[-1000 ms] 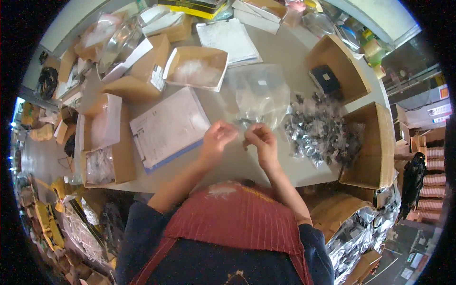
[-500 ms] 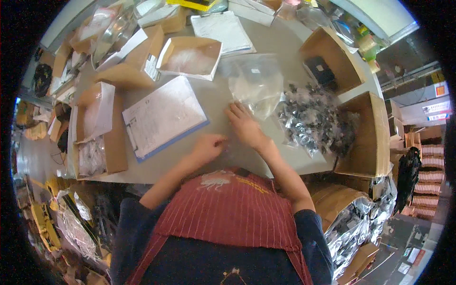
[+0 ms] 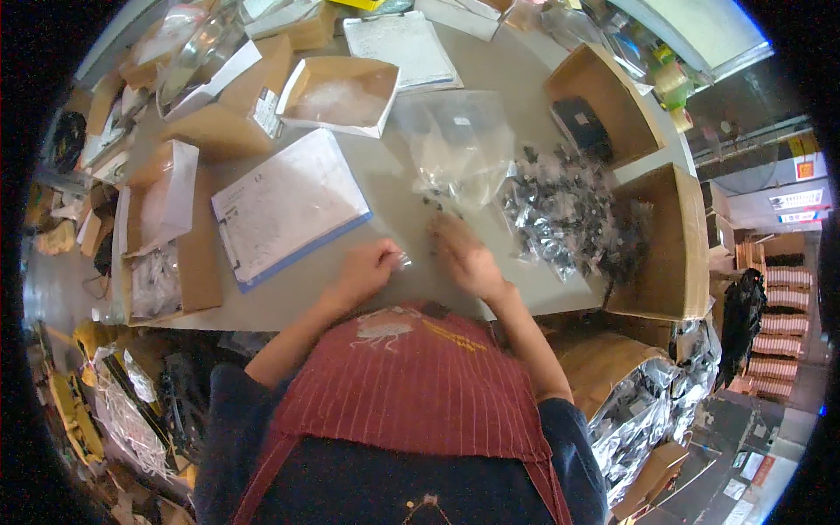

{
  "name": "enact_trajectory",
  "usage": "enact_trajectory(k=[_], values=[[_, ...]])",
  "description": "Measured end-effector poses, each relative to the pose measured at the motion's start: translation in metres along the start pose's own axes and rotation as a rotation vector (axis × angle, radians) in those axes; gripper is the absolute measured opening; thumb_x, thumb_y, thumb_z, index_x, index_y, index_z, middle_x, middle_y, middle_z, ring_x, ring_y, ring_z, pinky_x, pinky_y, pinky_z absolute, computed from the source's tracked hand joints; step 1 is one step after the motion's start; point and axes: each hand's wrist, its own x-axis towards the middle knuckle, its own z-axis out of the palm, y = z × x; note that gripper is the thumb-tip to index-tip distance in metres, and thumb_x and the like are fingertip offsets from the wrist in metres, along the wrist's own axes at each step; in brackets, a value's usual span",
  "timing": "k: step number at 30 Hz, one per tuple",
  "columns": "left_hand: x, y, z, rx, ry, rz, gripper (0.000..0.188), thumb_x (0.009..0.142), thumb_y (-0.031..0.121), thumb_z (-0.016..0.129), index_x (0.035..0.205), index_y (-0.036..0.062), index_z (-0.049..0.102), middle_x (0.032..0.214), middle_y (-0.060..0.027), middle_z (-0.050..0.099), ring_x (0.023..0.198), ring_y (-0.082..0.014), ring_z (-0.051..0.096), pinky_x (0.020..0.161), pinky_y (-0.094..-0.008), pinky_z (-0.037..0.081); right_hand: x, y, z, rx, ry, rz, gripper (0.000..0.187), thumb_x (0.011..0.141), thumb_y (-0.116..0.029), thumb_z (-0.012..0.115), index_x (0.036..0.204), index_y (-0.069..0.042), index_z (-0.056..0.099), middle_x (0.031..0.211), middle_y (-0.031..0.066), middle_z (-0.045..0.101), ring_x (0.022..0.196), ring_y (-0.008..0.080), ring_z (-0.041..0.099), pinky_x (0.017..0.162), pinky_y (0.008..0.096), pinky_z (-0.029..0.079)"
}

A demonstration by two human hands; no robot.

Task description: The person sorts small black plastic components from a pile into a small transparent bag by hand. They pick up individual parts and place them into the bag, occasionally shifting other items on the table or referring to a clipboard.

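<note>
My left hand [image 3: 368,265] is closed near the table's front edge, pinching a small clear plastic bag [image 3: 403,260] that pokes out past its fingertips. To its right, my right hand [image 3: 465,258] is low over the table, its fingers smeared by motion. A few small dark parts [image 3: 440,206] lie just beyond those fingertips. Behind them rests a large clear plastic bag [image 3: 459,144]. A heap of small clear packets with dark pieces in them [image 3: 560,214] spreads to the right of my right hand.
Cardboard boxes [image 3: 669,249] stand along the right side, one with a black object [image 3: 580,127] inside. Papers on a blue clipboard [image 3: 289,201] lie at left, beside an open box with clear bags [image 3: 157,284]. A shallow white-rimmed box [image 3: 341,92] sits farther back.
My right hand has drawn back from the large clear bag toward me, and small dark parts now show beyond it. The small bag's edge shows at my left fingertips. The whole view has shifted slightly.
</note>
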Motion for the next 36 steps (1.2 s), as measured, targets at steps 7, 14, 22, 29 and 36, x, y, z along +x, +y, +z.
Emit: enact_trajectory(k=[7,14,22,29,36], values=[[0.006,0.035,-0.012,0.083,-0.036,-0.148,0.023,0.093,0.031,0.063,0.095,0.009,0.068,0.084,-0.0124,0.069,0.077,-0.0304,0.065,0.072,-0.0401,0.05,0.006,0.026,-0.015,-0.16,0.18,0.218,0.039,0.079,0.003,0.061,0.118,-0.004,0.064,0.115,0.0182,0.065,0.105,0.0397,0.061,0.088,0.0431,0.052],[0.016,0.01,0.007,0.181,0.03,0.271,0.02,0.091,0.029,0.066,0.096,0.0099,0.071,0.09,-0.0093,0.068,0.083,-0.03,0.065,0.072,-0.0404,0.051,0.012,0.035,0.003,-0.374,0.134,0.084,0.027,0.082,-0.005,0.058,0.108,-0.008,0.064,0.1,0.0156,0.062,0.093,0.038,0.061,0.081,0.0459,0.052],[0.018,0.023,0.018,0.224,0.08,0.137,0.027,0.082,0.031,0.078,0.091,0.0089,0.067,0.086,-0.0077,0.064,0.08,-0.0256,0.065,0.068,-0.0377,0.051,0.0,0.011,0.004,-0.285,0.112,0.23,0.018,0.08,-0.008,0.065,0.098,-0.008,0.069,0.088,0.0138,0.064,0.086,0.0359,0.064,0.074,0.0452,0.052],[0.019,0.018,0.019,0.163,0.143,0.28,0.027,0.081,0.027,0.079,0.098,0.0087,0.069,0.093,-0.0081,0.065,0.085,-0.0265,0.066,0.077,-0.0382,0.052,-0.001,-0.001,-0.001,-0.211,0.204,0.242,0.015,0.08,-0.012,0.066,0.094,-0.007,0.069,0.093,0.0139,0.064,0.089,0.0361,0.062,0.074,0.0449,0.052],[0.028,0.002,0.033,0.081,0.048,0.26,0.03,0.079,0.021,0.073,0.107,0.0105,0.068,0.106,-0.013,0.063,0.102,-0.0355,0.061,0.087,-0.0456,0.051,0.008,-0.048,-0.016,-0.022,0.107,-0.05,0.022,0.08,-0.003,0.069,0.102,-0.003,0.069,0.095,0.0153,0.063,0.088,0.0364,0.062,0.077,0.0442,0.052]])
